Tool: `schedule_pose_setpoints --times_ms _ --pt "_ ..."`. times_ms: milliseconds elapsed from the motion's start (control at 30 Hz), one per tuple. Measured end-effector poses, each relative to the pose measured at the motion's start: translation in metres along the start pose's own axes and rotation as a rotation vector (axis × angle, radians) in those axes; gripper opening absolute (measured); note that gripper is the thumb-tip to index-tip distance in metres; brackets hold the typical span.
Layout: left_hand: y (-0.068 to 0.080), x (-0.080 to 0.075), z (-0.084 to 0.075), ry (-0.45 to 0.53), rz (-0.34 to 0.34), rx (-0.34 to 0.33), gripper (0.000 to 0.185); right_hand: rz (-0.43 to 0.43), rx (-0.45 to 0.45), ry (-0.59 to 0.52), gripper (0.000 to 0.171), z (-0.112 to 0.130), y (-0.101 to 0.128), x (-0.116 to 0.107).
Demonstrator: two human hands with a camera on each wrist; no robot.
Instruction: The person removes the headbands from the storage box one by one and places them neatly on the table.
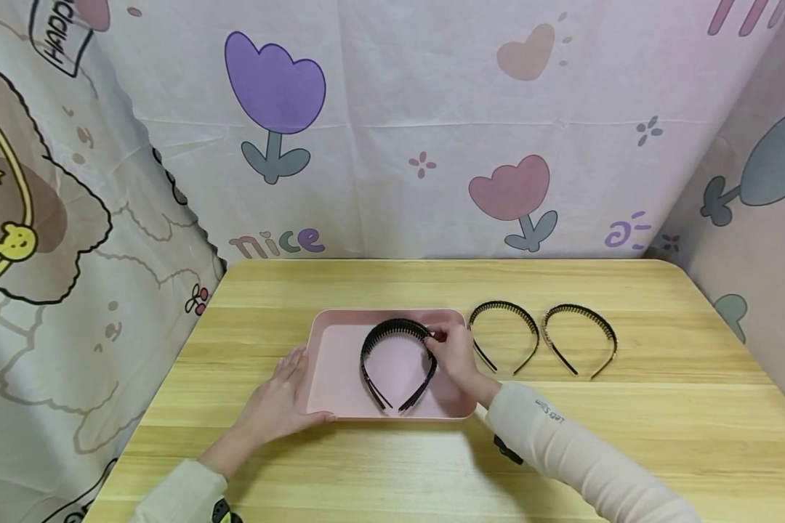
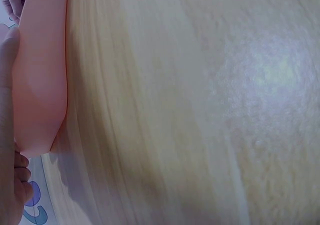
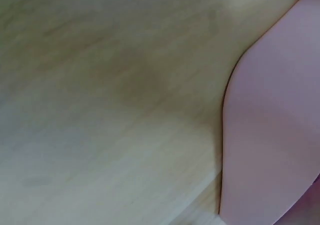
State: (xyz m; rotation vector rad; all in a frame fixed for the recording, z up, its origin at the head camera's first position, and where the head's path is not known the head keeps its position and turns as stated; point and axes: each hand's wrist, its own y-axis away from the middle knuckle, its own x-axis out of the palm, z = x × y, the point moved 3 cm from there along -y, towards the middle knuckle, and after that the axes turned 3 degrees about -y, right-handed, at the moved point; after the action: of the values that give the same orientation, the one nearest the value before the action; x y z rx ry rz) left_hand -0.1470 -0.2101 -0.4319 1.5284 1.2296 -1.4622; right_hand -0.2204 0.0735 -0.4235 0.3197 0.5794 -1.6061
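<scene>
A pink rectangular tray (image 1: pixel 333 363) lies on the wooden table. Inside it are black toothed headbands (image 1: pixel 392 328), bunched together so that I cannot tell how many; their tips point toward me. At the right side of this bunch, my right hand (image 1: pixel 456 356) pinches a headband between thumb and fingers. My left hand (image 1: pixel 271 407) rests against the tray's left side, fingers extended and thumb along the front edge. The left wrist view shows that hand against the tray wall (image 2: pixel 42 75). Only table and tray wall (image 3: pixel 270 120) appear in the right wrist view, without the right hand.
Two more black headbands lie on the table to the right of the tray, a nearer one (image 1: pixel 502 305) and a farther one (image 1: pixel 585 311). A printed cloth (image 1: pixel 379 181) hangs behind the table (image 1: pixel 392 472) and along both sides.
</scene>
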Motion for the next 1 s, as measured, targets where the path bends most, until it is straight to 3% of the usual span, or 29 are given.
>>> schedule_pose_setpoints --times_ms 467,800,1000 --pt "0.001 0.0 -0.001 0.001 0.002 0.003 0.116 0.018 0.008 -0.055 0.012 -0.001 -0.001 -0.007" --pt "0.0 -0.001 -0.001 0.004 -0.003 -0.001 0.115 0.042 0.091 -0.053 0.015 -0.001 -0.006 -0.021" --pt "-0.001 -0.001 0.0 -0.01 0.003 0.004 0.114 0.024 0.082 -0.059 0.017 -0.003 -0.006 -0.032"
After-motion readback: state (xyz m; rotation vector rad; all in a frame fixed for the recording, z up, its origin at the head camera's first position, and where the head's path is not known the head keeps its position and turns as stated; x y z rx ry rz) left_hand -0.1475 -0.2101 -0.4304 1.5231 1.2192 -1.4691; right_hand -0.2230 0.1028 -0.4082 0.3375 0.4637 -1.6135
